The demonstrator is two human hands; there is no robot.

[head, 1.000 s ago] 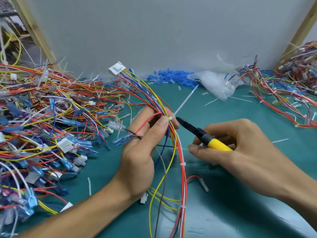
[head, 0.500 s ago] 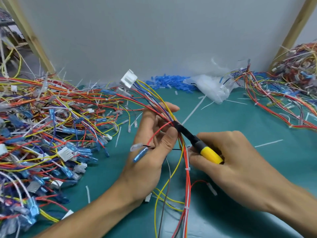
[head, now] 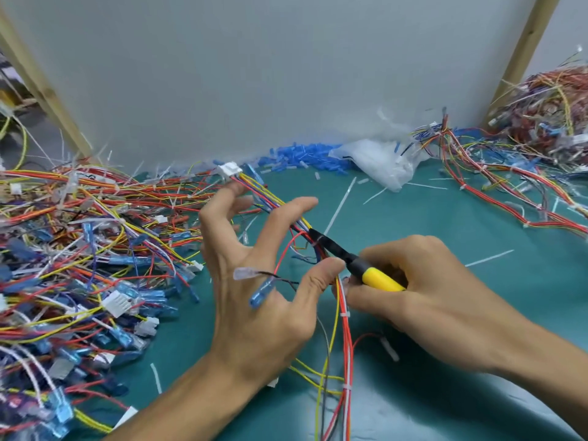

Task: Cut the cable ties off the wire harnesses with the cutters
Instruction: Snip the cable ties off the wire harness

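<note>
A wire harness [head: 346, 332] of red, yellow and blue wires runs from a white connector [head: 229, 169] down to the near edge of the mat. My left hand [head: 254, 313] is spread wide over it, fingers straight, and the thumb tip touches the wires. Gripped in my right hand [head: 429, 297] are the yellow-handled cutters [head: 380, 279]. Their black jaws lie against the bundle just beyond my left thumb. White cable ties [head: 345, 314] still ring the harness lower down. A small blue terminal on a thin wire lies across my left palm.
A big tangle of harnesses [head: 79, 249] fills the left side, and another pile [head: 509, 186] lies at the right. Blue sleeves [head: 302, 154] and a clear plastic bag [head: 381, 160] sit against the back wall. Loose cut ties [head: 340, 205] lie on the green mat [head: 445, 218].
The long tie tail that stuck out of the bundle now lies loose on the mat. My left hand has let go of the harness and spread its fingers. The cutters stay at the bundle.
</note>
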